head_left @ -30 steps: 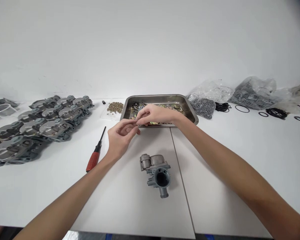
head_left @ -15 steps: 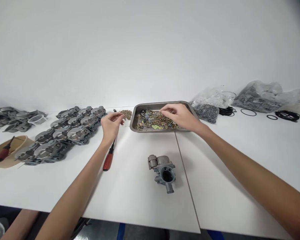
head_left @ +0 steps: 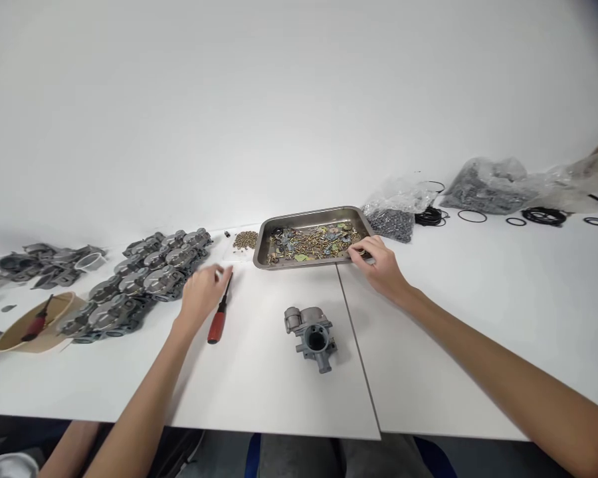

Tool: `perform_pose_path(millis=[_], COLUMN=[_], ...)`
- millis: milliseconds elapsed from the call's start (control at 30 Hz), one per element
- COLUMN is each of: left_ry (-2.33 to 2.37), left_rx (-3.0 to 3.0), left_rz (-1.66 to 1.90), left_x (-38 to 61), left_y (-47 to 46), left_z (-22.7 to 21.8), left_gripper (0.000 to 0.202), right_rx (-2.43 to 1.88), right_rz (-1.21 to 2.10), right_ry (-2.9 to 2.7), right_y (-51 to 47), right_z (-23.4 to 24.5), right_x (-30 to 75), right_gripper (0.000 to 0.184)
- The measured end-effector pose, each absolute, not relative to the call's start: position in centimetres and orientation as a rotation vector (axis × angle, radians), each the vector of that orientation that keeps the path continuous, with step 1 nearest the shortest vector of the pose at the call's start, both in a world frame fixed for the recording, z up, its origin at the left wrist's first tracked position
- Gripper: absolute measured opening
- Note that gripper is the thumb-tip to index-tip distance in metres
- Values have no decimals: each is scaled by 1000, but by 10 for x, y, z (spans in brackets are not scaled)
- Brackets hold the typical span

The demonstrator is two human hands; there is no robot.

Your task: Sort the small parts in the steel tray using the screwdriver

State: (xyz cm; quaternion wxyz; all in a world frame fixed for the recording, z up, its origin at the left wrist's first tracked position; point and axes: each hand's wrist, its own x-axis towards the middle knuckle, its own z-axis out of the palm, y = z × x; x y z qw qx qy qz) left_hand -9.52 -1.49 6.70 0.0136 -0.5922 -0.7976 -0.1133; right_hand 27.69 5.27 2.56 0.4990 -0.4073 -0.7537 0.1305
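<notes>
My right hand is at the front right corner of a metal tray, its thumb and fingertips pinched together; anything between them is too small to make out. Small brass-coloured screws and flat green and bluish pieces lie in the tray. My left hand hovers near the shaft tip of a red-handled screwdriver, fingers curled in, their contents hidden. Between my forearms a grey metal carburetor rests on the white table, its round bore facing me.
Rows of carburetors stand to the left, beside a tan bowl holding another screwdriver. A pile of small brass parts lies left of the tray. Bags of grey parts and black rings lie to the right.
My right hand has come back from over the tray's contents to its front right corner. My left hand has drawn back toward me and left. The view has shifted slightly.
</notes>
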Motion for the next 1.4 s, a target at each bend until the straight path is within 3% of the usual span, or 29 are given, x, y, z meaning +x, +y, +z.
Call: perform_pose_path(millis=[100, 200, 333, 533, 700, 900, 1233, 1400], left_ry=[-2610, -2674, -2707, -2319, -2168, -1807, -1766, -1977], left_rx=[-1765, -1757, -1812, -1794, -2038, -1981, -2109, -2303], left_rz=[-6, -63, -591, -1694, -2092, -2464, -2358, -2114], left_x=[-86, -88, -102, -95, -73, -60, -66, -63], left_y=[-64, -80, -70, -25, 31, 74, 87, 93], left_z=[54, 40, 48, 130, 179, 169, 153, 145], left_gripper=[65, 47, 31, 34, 36, 26, 25, 23], right_rx=[-949, -924, -915, -904, -915, -945, -1092, -1115], right_rz=[265, 208, 177, 148, 162, 175, 178, 151], right_ry=[-1834, -1836, -1859, -1866, -1891, -1909, -2037, -2081], right_y=[55, 56, 57, 58, 58, 58, 61, 61], right_z=[23, 24, 25, 24, 22, 20, 16, 17], right_x=[277, 279, 282, 282, 283, 285, 284, 284], right_gripper=[18, 18, 18, 18, 16, 12, 16, 18])
